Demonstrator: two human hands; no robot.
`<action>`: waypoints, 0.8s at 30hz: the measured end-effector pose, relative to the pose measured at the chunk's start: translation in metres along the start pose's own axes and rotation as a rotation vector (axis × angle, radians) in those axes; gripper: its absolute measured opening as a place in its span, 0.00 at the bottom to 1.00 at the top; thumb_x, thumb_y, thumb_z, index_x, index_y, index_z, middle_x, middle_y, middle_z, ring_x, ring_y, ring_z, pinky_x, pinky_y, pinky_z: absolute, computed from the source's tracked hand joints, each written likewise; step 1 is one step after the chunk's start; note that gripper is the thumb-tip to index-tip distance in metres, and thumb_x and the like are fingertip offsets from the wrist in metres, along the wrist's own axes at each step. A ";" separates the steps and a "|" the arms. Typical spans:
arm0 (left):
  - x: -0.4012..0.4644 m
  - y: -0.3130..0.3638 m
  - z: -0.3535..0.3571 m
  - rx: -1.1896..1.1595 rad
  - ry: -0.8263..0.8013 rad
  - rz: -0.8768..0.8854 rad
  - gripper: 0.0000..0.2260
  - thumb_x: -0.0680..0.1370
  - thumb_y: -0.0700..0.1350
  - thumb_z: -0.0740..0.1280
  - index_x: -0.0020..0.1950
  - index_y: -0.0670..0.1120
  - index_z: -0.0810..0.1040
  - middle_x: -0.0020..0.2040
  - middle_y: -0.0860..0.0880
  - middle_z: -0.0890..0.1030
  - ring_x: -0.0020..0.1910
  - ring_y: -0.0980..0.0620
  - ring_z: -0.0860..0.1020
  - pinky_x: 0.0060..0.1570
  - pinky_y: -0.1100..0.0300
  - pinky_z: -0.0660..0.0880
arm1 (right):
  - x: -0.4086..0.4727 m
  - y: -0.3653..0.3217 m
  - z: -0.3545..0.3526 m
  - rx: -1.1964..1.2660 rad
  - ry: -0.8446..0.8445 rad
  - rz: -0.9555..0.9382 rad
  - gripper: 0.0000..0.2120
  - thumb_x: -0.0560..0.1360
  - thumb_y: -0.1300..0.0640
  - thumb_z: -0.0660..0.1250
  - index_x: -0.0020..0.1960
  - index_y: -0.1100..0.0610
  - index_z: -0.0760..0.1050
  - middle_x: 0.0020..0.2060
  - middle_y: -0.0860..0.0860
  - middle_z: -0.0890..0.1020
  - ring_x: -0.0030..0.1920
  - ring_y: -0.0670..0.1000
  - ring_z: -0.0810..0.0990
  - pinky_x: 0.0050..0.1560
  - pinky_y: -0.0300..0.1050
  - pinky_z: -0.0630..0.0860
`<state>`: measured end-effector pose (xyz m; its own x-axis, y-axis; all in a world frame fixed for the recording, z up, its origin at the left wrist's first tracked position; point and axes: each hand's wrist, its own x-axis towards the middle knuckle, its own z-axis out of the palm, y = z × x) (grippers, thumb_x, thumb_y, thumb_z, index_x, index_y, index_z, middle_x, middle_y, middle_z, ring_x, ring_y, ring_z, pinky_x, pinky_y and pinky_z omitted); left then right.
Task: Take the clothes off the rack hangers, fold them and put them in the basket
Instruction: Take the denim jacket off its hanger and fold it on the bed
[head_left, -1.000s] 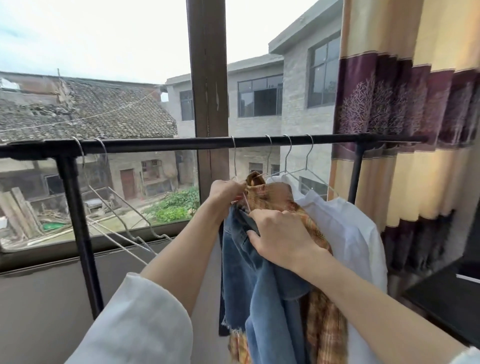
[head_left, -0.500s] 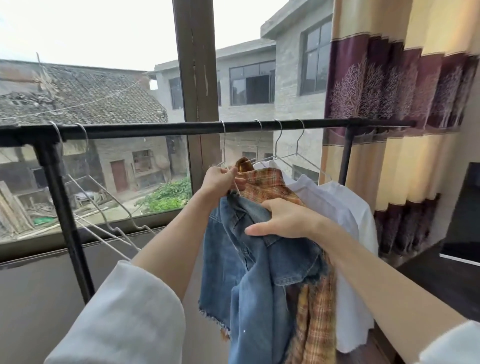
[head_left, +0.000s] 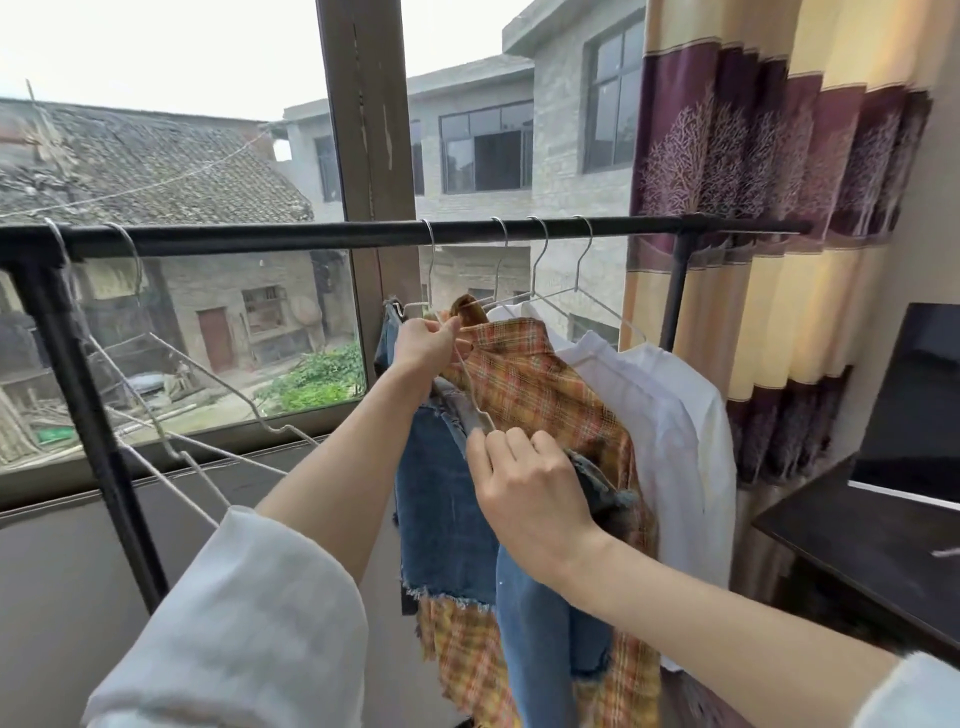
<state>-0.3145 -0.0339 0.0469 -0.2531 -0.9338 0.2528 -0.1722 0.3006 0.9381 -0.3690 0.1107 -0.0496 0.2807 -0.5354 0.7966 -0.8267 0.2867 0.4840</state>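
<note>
A black rack rail (head_left: 322, 236) runs across the window. On it hang a blue denim garment (head_left: 447, 509), an orange plaid shirt (head_left: 540, 384) and two white shirts (head_left: 670, 415), each on a wire hanger. My left hand (head_left: 423, 340) grips the top of the denim's wire hanger (head_left: 470, 384) beside the plaid collar. My right hand (head_left: 524, 483) holds the denim bunched up where it has slid down off the hanger's right arm. The basket is not in view.
Two bare wire hangers (head_left: 171, 405) dangle at the rail's left end by the rack's black upright (head_left: 88, 415). A striped curtain (head_left: 769, 260) hangs behind the rack's right end. A dark cabinet (head_left: 872, 551) with a black screen stands at the right.
My right hand has pulled the denim down off the hanger's right arm, baring the wire. My left hand has stayed at the hanger's top.
</note>
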 end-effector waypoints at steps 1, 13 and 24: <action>0.000 -0.001 0.000 0.000 0.001 -0.003 0.13 0.81 0.46 0.61 0.46 0.39 0.79 0.45 0.43 0.83 0.40 0.52 0.79 0.36 0.66 0.71 | 0.000 -0.004 0.002 -0.016 0.007 -0.033 0.25 0.75 0.72 0.46 0.47 0.60 0.81 0.29 0.51 0.76 0.29 0.51 0.74 0.30 0.41 0.68; -0.014 -0.059 -0.010 0.077 0.122 -0.220 0.33 0.70 0.64 0.68 0.66 0.45 0.65 0.66 0.44 0.67 0.64 0.44 0.69 0.59 0.46 0.73 | -0.003 -0.009 0.003 0.503 -0.110 0.198 0.26 0.68 0.46 0.71 0.60 0.60 0.76 0.37 0.51 0.79 0.31 0.49 0.79 0.24 0.39 0.74; -0.034 -0.069 -0.029 -0.123 -0.321 -0.353 0.09 0.78 0.37 0.63 0.38 0.40 0.73 0.31 0.46 0.73 0.24 0.55 0.74 0.27 0.65 0.70 | 0.042 0.007 0.003 1.735 -0.873 0.863 0.10 0.78 0.49 0.62 0.46 0.55 0.75 0.43 0.51 0.80 0.43 0.47 0.78 0.38 0.37 0.75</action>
<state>-0.2666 -0.0288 -0.0192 -0.4831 -0.8620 -0.1537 -0.1921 -0.0669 0.9791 -0.3641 0.0876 -0.0137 -0.1409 -0.9900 0.0006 -0.2323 0.0325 -0.9721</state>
